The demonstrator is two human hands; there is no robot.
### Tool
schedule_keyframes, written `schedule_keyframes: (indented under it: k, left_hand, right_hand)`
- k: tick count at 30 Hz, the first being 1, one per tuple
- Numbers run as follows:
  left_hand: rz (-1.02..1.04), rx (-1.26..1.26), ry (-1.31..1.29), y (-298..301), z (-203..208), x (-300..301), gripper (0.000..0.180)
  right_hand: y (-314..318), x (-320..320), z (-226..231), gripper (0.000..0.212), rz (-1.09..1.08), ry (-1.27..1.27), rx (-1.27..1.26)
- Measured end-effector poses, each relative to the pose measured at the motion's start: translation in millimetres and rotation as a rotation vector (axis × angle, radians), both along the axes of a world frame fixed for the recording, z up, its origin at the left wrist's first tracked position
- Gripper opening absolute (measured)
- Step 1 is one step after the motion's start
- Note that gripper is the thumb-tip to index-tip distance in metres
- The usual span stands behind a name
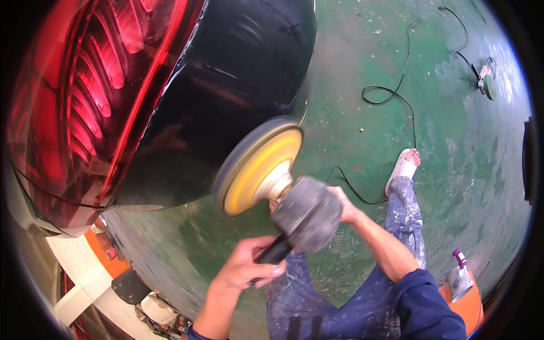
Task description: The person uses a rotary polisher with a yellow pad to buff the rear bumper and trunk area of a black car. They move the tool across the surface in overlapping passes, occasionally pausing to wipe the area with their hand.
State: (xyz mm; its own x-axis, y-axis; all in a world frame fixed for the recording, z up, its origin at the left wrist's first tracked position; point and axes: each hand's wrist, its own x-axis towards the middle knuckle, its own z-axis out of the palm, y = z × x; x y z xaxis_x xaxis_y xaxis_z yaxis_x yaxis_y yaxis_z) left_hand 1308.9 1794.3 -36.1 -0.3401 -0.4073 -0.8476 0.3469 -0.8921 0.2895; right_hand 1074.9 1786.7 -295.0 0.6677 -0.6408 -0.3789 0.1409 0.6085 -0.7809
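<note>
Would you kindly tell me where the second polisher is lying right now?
The second polisher lies on the green floor at the head view's upper right, at the end of its black cable, far from both hands.

A green floor [453, 147] carries a black cable [396, 90] looping far right, a small sander [486, 82] at its end, and a sandalled foot [403, 167] nearer.
</note>
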Motion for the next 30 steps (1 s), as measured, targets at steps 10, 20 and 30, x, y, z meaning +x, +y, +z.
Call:
schedule_keyframes:
  k: [10,20,30]
  left_hand:
    - [-0.053,0.045,-0.224,67,-7,74,0.042]
    - [-0.467,-0.472,-0.421,-45,5,-17,0.04]
    - [-0.739,-0.63,-0.971,108,-34,125,0.038]
  right_hand:
    - [33,40,2,0.052,0.139,0.337,-0.517]
    - [-27,-67,13,0.044,0.196,0.556,-0.624]
    - [43,64,25,0.049,0.014,0.553,-0.767]
